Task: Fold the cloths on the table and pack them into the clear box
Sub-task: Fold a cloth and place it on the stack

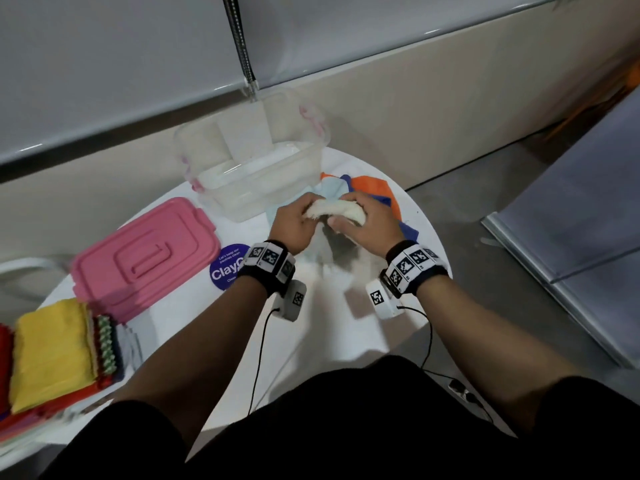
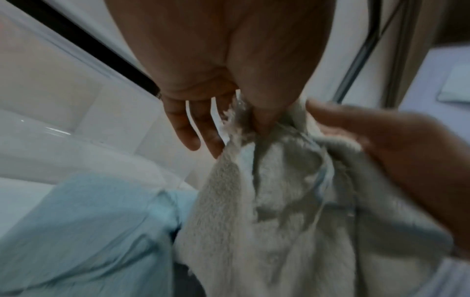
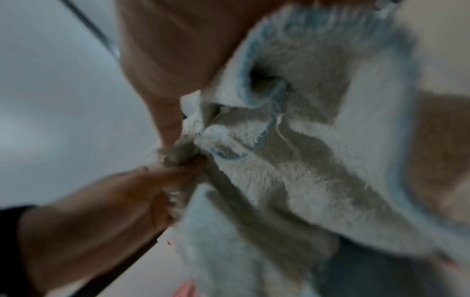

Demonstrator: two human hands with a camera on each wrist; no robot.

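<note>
Fluffy white terry cloth with a pale blue hem (image 1: 335,212) hangs bunched between both hands above the far right part of the round white tabletop (image 1: 194,344), just in front of the clear plastic box (image 1: 256,168). The left hand (image 1: 294,225) pinches one edge between thumb and forefinger, its other fingers loose; the right hand (image 1: 363,223) curls round the other end. With the cloth so crumpled, I'd judge a fold could easily go crooked, and its dangling tail could snag the light blue cloth (image 2: 84,227) and the orange and blue cloths (image 1: 374,188) beneath. A pink lid (image 1: 145,258) lies at the left.
</note>
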